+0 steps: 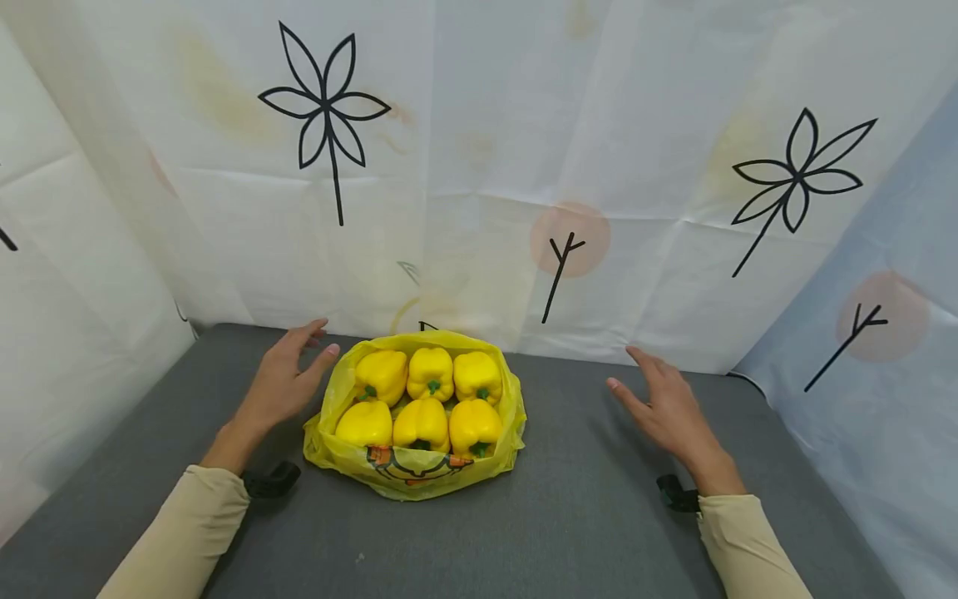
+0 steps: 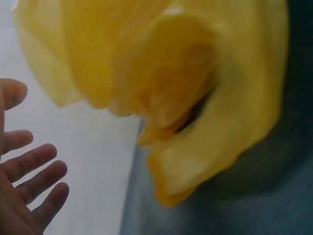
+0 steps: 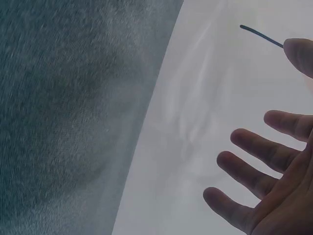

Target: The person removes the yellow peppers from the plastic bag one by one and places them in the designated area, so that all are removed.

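Note:
A yellow plastic bag (image 1: 419,484) stands with its mouth spread wide on the grey table. Inside lie several yellow bell peppers (image 1: 422,424) in two rows, green stems showing on most. Just left of the bag, the left hand (image 1: 280,381) hovers with relaxed, spread fingers, holding nothing. In the left wrist view that hand (image 2: 29,181) is beside the crumpled side of the bag (image 2: 234,122). Well to the right of the bag, the right hand (image 1: 666,412) is raised with fingers extended and nothing in it. Its spread fingers also show in the right wrist view (image 3: 264,171).
The grey table (image 1: 561,516) extends around the bag. Behind it hangs a white sheet (image 1: 479,166) with black flower and twig drawings, and similar sheets close off the left and right sides. A dark cable (image 1: 748,381) shows at the back right corner.

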`<action>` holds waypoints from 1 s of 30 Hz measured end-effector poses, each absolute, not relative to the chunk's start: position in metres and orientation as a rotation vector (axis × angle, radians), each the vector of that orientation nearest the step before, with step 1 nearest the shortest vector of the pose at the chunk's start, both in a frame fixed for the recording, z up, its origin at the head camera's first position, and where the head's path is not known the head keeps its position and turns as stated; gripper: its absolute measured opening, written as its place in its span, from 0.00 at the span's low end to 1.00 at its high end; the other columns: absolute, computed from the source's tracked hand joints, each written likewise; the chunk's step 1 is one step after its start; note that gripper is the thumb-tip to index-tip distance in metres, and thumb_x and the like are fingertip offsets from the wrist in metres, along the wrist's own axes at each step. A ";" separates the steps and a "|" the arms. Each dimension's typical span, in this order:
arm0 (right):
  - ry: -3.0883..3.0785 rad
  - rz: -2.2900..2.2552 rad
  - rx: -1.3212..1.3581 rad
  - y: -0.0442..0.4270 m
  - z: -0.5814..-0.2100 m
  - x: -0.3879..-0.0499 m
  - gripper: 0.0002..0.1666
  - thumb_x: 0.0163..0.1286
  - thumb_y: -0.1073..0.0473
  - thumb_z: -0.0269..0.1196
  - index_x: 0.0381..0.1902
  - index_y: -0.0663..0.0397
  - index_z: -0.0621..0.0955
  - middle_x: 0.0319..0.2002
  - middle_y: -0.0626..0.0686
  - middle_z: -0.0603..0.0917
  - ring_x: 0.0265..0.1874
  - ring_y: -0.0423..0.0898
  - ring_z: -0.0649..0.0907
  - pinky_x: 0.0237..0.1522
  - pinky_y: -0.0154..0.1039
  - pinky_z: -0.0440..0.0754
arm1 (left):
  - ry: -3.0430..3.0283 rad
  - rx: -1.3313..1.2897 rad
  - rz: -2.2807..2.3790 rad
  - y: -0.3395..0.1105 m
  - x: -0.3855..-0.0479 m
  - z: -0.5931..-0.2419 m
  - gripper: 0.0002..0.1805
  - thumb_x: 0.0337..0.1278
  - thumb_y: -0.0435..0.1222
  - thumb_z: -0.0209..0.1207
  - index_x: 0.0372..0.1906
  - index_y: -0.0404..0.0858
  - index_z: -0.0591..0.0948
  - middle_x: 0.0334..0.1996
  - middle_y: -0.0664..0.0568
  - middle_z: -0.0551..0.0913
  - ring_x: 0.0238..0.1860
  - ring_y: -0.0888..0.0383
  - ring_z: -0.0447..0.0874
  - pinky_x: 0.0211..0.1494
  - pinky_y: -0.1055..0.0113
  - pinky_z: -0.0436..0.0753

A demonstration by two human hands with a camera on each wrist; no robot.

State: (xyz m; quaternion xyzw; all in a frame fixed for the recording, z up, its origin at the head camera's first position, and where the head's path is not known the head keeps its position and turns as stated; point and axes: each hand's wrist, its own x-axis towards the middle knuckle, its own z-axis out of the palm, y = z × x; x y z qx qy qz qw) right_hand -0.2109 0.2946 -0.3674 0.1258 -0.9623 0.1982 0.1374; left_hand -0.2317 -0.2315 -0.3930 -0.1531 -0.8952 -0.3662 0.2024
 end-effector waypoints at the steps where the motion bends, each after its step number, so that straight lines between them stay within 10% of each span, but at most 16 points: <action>1: -2.797 0.584 0.360 0.294 -0.367 -0.211 0.43 0.79 0.42 0.57 0.78 0.63 0.61 0.72 0.72 0.64 0.68 0.73 0.64 0.64 0.73 0.62 | -2.501 -0.432 -1.078 -0.231 -0.233 -0.395 0.31 0.79 0.43 0.52 0.75 0.29 0.65 0.62 0.31 0.73 0.60 0.34 0.72 0.61 0.35 0.71; 15: -2.865 0.741 0.431 0.270 -0.362 -0.202 0.42 0.78 0.41 0.58 0.77 0.60 0.63 0.69 0.67 0.70 0.68 0.68 0.68 0.63 0.70 0.68 | -2.542 -0.381 -1.453 -0.227 -0.239 -0.414 0.29 0.79 0.46 0.52 0.73 0.33 0.71 0.62 0.36 0.78 0.59 0.40 0.77 0.60 0.48 0.80; 21: -2.837 0.861 0.498 0.258 -0.361 -0.196 0.39 0.78 0.44 0.59 0.76 0.59 0.65 0.68 0.65 0.73 0.66 0.64 0.72 0.62 0.65 0.72 | -2.512 -0.367 -1.673 -0.228 -0.239 -0.418 0.28 0.78 0.45 0.54 0.72 0.32 0.72 0.62 0.33 0.77 0.52 0.60 0.82 0.49 0.72 0.84; 30: -2.787 1.002 0.585 0.244 -0.358 -0.189 0.35 0.78 0.47 0.61 0.75 0.55 0.68 0.66 0.61 0.75 0.64 0.60 0.75 0.63 0.62 0.74 | -2.425 -0.327 -1.860 -0.226 -0.240 -0.427 0.29 0.77 0.45 0.56 0.71 0.30 0.72 0.64 0.32 0.74 0.48 0.71 0.81 0.49 0.72 0.84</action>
